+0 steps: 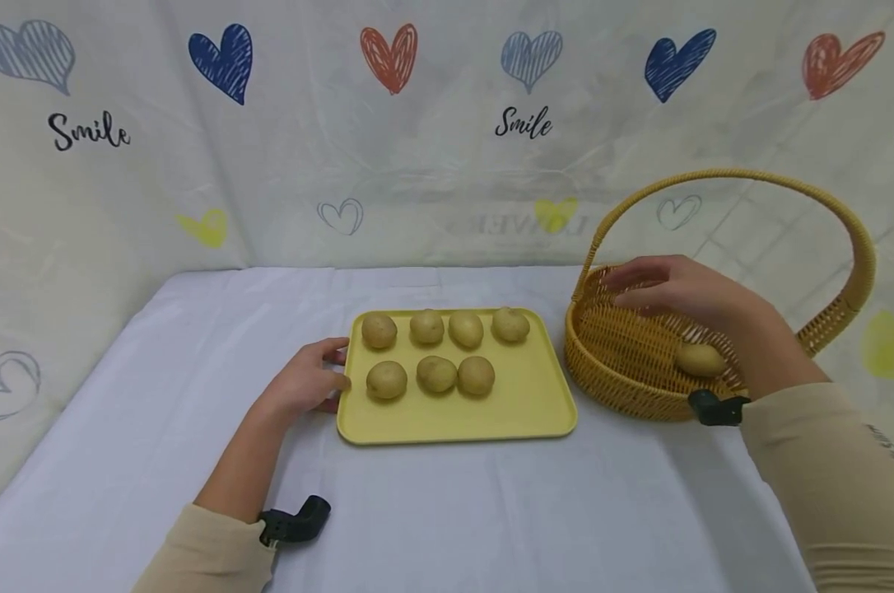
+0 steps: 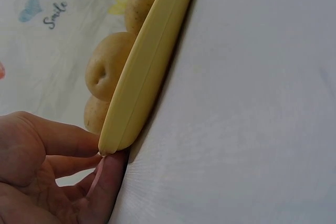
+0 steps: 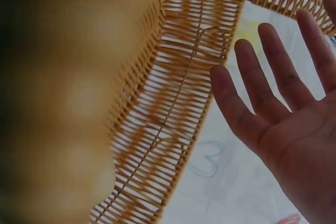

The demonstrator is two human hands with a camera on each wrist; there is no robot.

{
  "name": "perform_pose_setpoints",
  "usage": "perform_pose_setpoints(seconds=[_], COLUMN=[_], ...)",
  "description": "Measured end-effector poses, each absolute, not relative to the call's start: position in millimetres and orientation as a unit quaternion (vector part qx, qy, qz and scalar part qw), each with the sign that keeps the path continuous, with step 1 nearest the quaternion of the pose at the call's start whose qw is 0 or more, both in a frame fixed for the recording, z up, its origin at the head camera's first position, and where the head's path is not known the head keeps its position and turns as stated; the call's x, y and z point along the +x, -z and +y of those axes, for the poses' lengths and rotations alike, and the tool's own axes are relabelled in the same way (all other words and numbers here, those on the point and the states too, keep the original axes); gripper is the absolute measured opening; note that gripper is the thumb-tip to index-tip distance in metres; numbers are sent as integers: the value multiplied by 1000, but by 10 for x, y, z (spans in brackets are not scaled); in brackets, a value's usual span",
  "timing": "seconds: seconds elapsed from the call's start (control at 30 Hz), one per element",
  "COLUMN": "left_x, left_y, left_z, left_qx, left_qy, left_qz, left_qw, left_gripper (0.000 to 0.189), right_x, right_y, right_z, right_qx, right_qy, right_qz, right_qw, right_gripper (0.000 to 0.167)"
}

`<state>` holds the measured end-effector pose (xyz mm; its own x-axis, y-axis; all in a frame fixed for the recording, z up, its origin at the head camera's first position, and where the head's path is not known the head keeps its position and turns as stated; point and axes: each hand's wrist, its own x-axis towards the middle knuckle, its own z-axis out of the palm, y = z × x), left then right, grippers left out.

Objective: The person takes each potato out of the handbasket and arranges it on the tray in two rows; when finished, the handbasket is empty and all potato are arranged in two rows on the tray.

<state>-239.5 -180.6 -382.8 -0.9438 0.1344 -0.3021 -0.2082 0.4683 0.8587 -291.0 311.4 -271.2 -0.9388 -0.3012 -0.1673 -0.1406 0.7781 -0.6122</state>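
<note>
A yellow tray lies on the table with several potatoes in two rows. My left hand is at the tray's left edge and pinches its rim between thumb and fingers, as the left wrist view shows up close. To the right stands a wicker basket with a tall arched handle, and one potato lies inside it. Over the basket hovers my right hand, holding nothing. In the right wrist view its fingers are spread and straight, beside the woven wall.
A white cloth covers the table. Behind it hangs a pale curtain printed with hearts and lettering. The basket's handle arches high above the right hand. Black wrist cameras sit at both sleeves.
</note>
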Motion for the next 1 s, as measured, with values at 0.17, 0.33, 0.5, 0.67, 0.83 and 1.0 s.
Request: perform_pose_setpoints(seconds=[0.17,0.33,0.5,0.67,0.83,1.0], left_x=[-2387,-2390,-2397,-2412,-2434,-2432], left_y=[3819,3834,3836,3833,3827,3808], left_z=[-1805,-1814,-1809,-1804,-1813,-1843], left_qx=[-23,-23,-24,-25,-24,-23], left_qy=[-513,-512,-515,-516,-517,-517], left_qz=[842,843,841,840,839,840], left_qw=[165,165,165,166,169,165], left_gripper=[79,79,79,79,79,80], right_x=[-2922,-2910,-2900,-2885,-2866,-2904], right_y=[2739,2747,2770,2795,2770,2679], right_z=[3241,3355,3476,3572,3630,3627], right_qx=[-109,-96,-90,-83,-63,-54], right_qy=[284,234,192,178,166,158], right_qz=[944,957,965,966,960,952], right_qw=[131,145,152,170,218,257], right_gripper=[55,60,61,56,57,59])
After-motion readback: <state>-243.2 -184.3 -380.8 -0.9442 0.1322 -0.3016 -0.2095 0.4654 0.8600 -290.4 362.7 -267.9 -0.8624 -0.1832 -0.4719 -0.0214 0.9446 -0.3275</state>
